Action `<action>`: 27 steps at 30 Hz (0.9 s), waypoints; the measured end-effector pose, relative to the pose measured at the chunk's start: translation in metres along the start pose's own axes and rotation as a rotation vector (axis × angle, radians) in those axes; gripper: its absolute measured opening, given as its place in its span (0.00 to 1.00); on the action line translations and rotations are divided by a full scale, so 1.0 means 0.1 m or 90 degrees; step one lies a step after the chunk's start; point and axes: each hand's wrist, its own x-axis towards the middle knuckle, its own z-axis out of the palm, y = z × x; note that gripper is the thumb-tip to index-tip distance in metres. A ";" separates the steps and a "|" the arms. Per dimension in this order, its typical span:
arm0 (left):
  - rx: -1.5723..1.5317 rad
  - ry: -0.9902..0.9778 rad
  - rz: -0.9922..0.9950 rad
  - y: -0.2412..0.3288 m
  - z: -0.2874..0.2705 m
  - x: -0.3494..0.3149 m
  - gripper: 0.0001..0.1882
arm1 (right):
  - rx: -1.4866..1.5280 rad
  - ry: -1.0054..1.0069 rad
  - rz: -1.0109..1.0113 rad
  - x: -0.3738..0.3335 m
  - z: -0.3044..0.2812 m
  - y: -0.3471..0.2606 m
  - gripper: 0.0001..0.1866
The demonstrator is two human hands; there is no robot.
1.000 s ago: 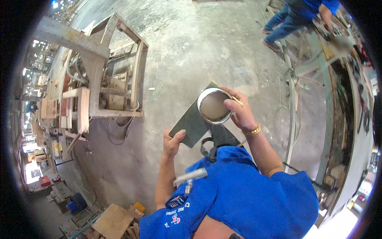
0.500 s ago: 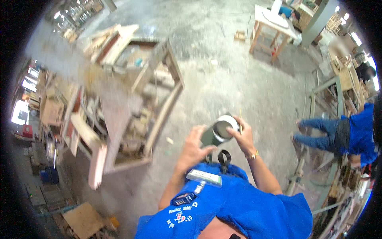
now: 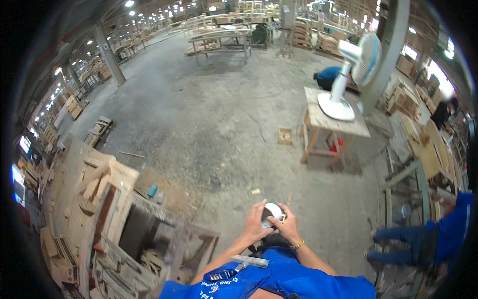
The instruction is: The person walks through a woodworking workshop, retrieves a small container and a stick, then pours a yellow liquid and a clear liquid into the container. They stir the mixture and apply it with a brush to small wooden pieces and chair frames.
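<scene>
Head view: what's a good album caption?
Left hand and right hand hold a round object; beyond, a fan stands on a table.

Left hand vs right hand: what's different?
Wrist: the left hand has a bare one; the right hand wears a gold-coloured bracelet.
Side: the left hand is at the left of the round white piece; the right hand at its right.
Shared: both ungloved, both on the piece.

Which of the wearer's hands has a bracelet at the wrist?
The right hand: a gold bracelet circles its wrist. The left hand shows none.
</scene>
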 end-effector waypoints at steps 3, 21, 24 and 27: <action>-0.091 0.167 -0.188 -0.71 -0.68 0.86 0.47 | 0.162 -0.194 0.045 1.44 0.63 -0.24 0.30; -0.248 0.675 -0.341 -5.08 -4.98 4.60 0.44 | -0.828 -0.703 0.523 6.40 2.47 2.05 0.23; -0.162 0.649 -0.405 -5.61 -5.73 5.20 0.44 | -0.766 -0.649 0.574 7.24 3.30 1.97 0.21; 0.038 0.632 -0.417 -6.13 -6.53 5.84 0.45 | -0.690 -0.595 0.510 8.44 4.51 1.85 0.19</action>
